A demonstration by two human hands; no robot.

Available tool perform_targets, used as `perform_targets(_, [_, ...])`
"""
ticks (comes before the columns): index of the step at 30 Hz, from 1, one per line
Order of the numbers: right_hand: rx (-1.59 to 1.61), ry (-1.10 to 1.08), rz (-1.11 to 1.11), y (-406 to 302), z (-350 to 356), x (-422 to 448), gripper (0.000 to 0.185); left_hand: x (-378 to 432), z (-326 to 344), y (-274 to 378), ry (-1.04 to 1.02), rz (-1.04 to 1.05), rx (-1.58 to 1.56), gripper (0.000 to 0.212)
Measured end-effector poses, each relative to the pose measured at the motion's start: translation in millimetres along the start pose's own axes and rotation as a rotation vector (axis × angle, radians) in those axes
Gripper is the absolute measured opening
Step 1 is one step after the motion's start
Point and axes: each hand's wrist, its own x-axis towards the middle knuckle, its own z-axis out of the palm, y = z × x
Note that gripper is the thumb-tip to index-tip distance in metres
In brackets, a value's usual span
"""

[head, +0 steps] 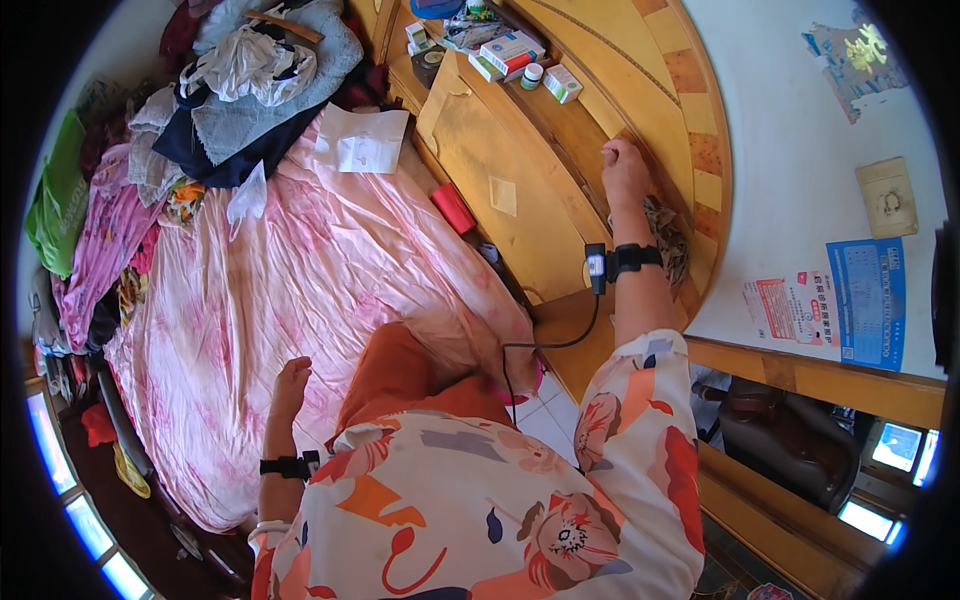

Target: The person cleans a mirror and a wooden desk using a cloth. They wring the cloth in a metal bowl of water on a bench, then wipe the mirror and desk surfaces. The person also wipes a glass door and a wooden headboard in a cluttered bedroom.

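My right hand [626, 171] is stretched out over the shelf of a wooden headboard [559, 127], its fingers curled; whether anything is inside them is hidden. Close under that wrist lies a crumpled brownish plastic bag [666, 232]. Farther along the shelf are a small white medicine box [562, 83], a white-capped bottle [532, 76] and a larger medicine box [512, 51]. My left hand [289, 390] hangs above the pink bed sheet [285, 300], fingers loosely bent, with nothing visible in it. Each wrist wears a black strap; a cable runs from the right one.
Clothes and a grey cloth [247, 124] are heaped at the bed's far left, beside a green bag [60, 202]. A white paper bag [362, 140] lies near the headboard. A red cylinder [453, 208] sits in the gap there. A dark leather chair [784, 442] stands right.
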Motion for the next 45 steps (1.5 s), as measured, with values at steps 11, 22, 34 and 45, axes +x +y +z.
perform_targets(11, [0.509, -0.355, 0.432, 71, -26, -312, 0.013, 11, 29, 24, -0.165, -0.074, 0.087, 0.03])
perform_targets(22, [0.296, -0.409, 1.02, 145, 60, -555, 0.013, 27, 37, 53, -0.312, 0.006, 0.195, 0.031])
perform_targets(34, [0.8, -0.493, 1.603, 137, 23, -554, 0.041, 19, 35, 19, -0.334, 0.037, 0.233, 0.031])
perform_targets(45, [0.542, -0.188, 0.584, 88, -41, -375, 0.02, 16, 49, 10, -0.256, 0.109, 0.194, 0.029])
